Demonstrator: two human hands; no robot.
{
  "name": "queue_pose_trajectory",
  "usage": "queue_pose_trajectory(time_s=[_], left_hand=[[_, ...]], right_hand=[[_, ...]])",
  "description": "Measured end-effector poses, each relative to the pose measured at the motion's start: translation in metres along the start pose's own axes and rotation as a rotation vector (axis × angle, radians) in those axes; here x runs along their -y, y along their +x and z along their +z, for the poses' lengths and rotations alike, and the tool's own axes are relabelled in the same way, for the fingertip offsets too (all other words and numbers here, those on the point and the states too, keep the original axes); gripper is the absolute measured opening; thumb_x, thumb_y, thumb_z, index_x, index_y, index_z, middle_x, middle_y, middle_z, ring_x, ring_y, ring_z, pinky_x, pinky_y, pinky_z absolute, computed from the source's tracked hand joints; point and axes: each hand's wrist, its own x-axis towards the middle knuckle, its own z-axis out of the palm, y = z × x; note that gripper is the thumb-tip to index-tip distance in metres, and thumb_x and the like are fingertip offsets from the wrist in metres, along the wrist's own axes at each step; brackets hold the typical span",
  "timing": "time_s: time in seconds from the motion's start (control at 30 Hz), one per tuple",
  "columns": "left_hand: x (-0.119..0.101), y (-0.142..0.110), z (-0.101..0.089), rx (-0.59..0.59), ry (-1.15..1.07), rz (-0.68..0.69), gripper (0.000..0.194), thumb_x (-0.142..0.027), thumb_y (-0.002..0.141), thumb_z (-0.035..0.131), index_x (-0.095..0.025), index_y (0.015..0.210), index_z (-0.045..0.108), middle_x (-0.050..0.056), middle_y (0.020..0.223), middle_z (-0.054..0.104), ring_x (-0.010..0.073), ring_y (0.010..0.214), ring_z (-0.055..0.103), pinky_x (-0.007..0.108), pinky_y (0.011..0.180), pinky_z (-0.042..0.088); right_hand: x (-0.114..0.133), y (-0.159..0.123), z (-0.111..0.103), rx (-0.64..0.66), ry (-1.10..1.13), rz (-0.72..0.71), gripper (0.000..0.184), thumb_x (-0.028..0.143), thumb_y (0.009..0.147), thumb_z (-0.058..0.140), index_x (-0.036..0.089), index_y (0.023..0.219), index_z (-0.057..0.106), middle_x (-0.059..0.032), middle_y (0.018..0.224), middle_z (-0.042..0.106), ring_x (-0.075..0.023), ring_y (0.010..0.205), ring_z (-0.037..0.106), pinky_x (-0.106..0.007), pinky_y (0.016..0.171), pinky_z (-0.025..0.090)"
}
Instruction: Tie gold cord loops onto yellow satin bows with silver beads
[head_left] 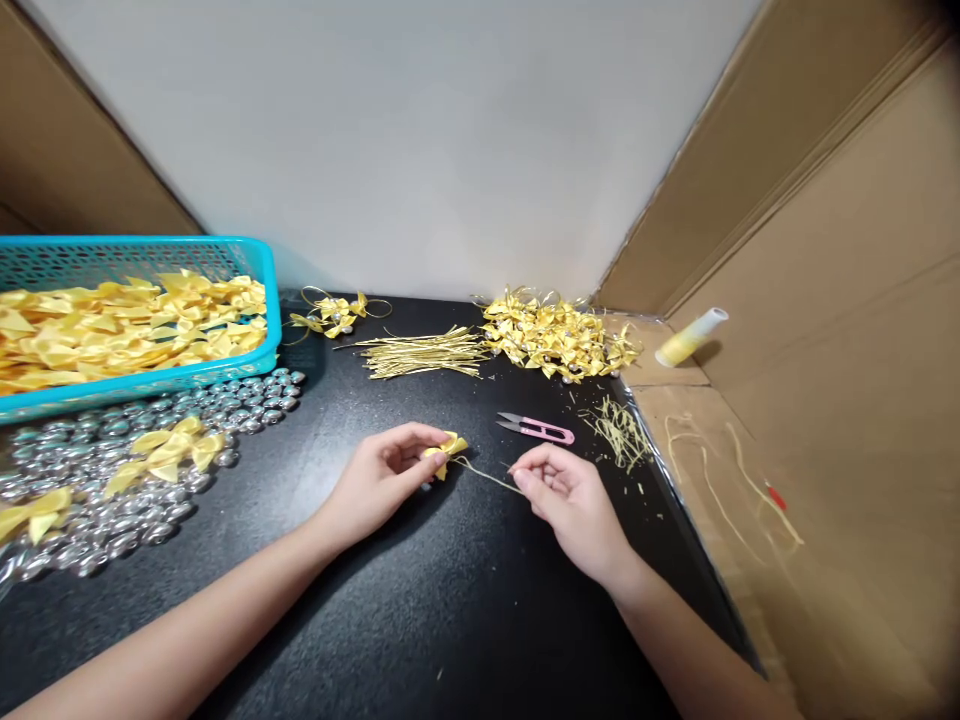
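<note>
The snips point(531, 428) lie flat on the counter point(360, 620), blades pointing left and handles right, and everything here is placed from them. Left of the snips and slightly nearer the person is the yellow bow point(453, 445), pinched between the thumb and fingers of the left hand point(394, 465). A glint of silver shows under those fingers, too covered to make out.

From the bow runs a thin cord point(487, 474), with a small loop close to the bow. Its length slopes to the right and toward the person, passing on the near side of the snips and apart from them. The right hand point(562, 495), just on the near side of the snips' handles, pinches the cord's far part between thumb and forefinger. So the cord's long axis is the line joining the two hands, looking nearly straight past the loop. The right hand is the one closer to the snips; the left, at the bow, is farther off, beyond the blade tips.

Beyond the snips, to the left, is a bundle of gold ties point(424, 354); straight beyond them sits a pile of beaded bows point(551, 335). Right of the snips are scraps point(621, 432).
</note>
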Motion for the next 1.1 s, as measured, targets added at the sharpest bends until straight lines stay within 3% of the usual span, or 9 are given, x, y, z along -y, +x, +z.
queue_pose_trajectory(time_s=[0.1, 0.17, 0.3, 0.4, 0.57, 0.73, 0.9, 1.0, 1.1], left_hand=[[-0.002, 0.000, -0.001, 0.014, -0.005, -0.028, 0.032, -0.041, 0.073, 0.074, -0.017, 0.094, 0.073, 0.010, 0.091, 0.077, 0.0195, 0.074, 0.069, 0.031, 0.067, 0.056], [-0.002, 0.000, -0.002, -0.012, -0.018, -0.041, 0.033, -0.042, 0.072, 0.074, -0.017, 0.094, 0.075, 0.010, 0.092, 0.078, 0.0209, 0.076, 0.070, 0.032, 0.067, 0.056], [0.000, 0.001, -0.003, -0.075, -0.046, -0.050, 0.035, -0.041, 0.071, 0.075, -0.018, 0.097, 0.075, 0.010, 0.091, 0.078, 0.0217, 0.075, 0.071, 0.033, 0.067, 0.057], [0.002, 0.001, -0.001, -0.123, -0.077, -0.034, 0.035, -0.040, 0.072, 0.075, -0.019, 0.099, 0.074, 0.009, 0.094, 0.078, 0.0215, 0.079, 0.071, 0.035, 0.074, 0.058], [0.006, 0.002, 0.001, -0.152, -0.204, -0.031, 0.037, -0.033, 0.068, 0.080, -0.018, 0.101, 0.072, 0.009, 0.101, 0.077, 0.0219, 0.091, 0.071, 0.037, 0.088, 0.056], [0.012, 0.005, 0.000, -0.175, -0.300, -0.032, 0.044, -0.032, 0.064, 0.083, -0.016, 0.103, 0.069, 0.010, 0.101, 0.077, 0.0220, 0.089, 0.072, 0.036, 0.083, 0.057], [0.011, 0.003, 0.001, -0.168, -0.297, -0.016, 0.040, -0.030, 0.064, 0.083, -0.017, 0.100, 0.069, 0.006, 0.095, 0.077, 0.0183, 0.085, 0.071, 0.030, 0.079, 0.057], [0.010, 0.001, 0.002, -0.156, -0.266, -0.005, 0.038, -0.030, 0.066, 0.083, -0.018, 0.099, 0.070, 0.005, 0.092, 0.077, 0.0165, 0.082, 0.070, 0.026, 0.074, 0.056], [0.012, 0.000, 0.002, -0.124, -0.229, 0.012, 0.034, -0.028, 0.068, 0.081, -0.019, 0.099, 0.070, 0.004, 0.093, 0.076, 0.0150, 0.080, 0.069, 0.023, 0.070, 0.056]], right_hand=[[-0.001, -0.003, -0.003, -0.132, -0.274, -0.158, 0.014, 0.029, 0.083, 0.064, 0.017, 0.076, 0.066, 0.0048, 0.054, 0.043, -0.0078, 0.049, 0.035, -0.024, 0.047, 0.027], [0.000, -0.005, -0.006, -0.180, -0.262, -0.199, 0.013, 0.029, 0.084, 0.063, 0.018, 0.077, 0.067, 0.0049, 0.053, 0.042, -0.0081, 0.048, 0.033, -0.024, 0.046, 0.026], [0.007, -0.006, -0.014, -0.139, 0.125, -0.171, 0.014, 0.034, 0.082, 0.066, 0.021, 0.079, 0.065, 0.0048, 0.056, 0.043, -0.0082, 0.046, 0.033, -0.023, 0.045, 0.025], [0.015, -0.007, -0.018, -0.061, 0.392, -0.178, 0.015, 0.036, 0.079, 0.069, 0.024, 0.074, 0.061, 0.0080, 0.052, 0.032, -0.0080, 0.044, 0.025, -0.023, 0.046, 0.027], [0.024, -0.011, -0.023, 0.172, 0.536, -0.218, 0.032, 0.041, 0.076, 0.070, 0.024, 0.059, 0.048, 0.0098, 0.043, 0.026, -0.0086, 0.039, 0.028, -0.028, 0.054, 0.041], [0.020, -0.011, -0.034, 0.554, 0.311, -0.183, 0.024, 0.039, 0.079, 0.068, 0.024, 0.062, 0.060, 0.0031, 0.055, 0.056, -0.0147, 0.056, 0.058, -0.041, 0.081, 0.047], [0.022, -0.005, -0.039, 0.781, 0.049, -0.016, 0.017, 0.035, 0.080, 0.069, 0.020, 0.071, 0.068, -0.0036, 0.073, 0.066, -0.0186, 0.075, 0.064, -0.045, 0.090, 0.045], [0.018, -0.002, -0.036, 0.739, 0.097, 0.055, 0.024, 0.042, 0.079, 0.068, 0.019, 0.084, 0.068, -0.0058, 0.082, 0.067, -0.0189, 0.077, 0.064, -0.040, 0.081, 0.049], [0.007, 0.001, -0.023, 0.442, 0.084, 0.103, 0.030, 0.043, 0.083, 0.064, 0.019, 0.101, 0.064, -0.0063, 0.091, 0.067, -0.0150, 0.072, 0.064, -0.032, 0.071, 0.050]])
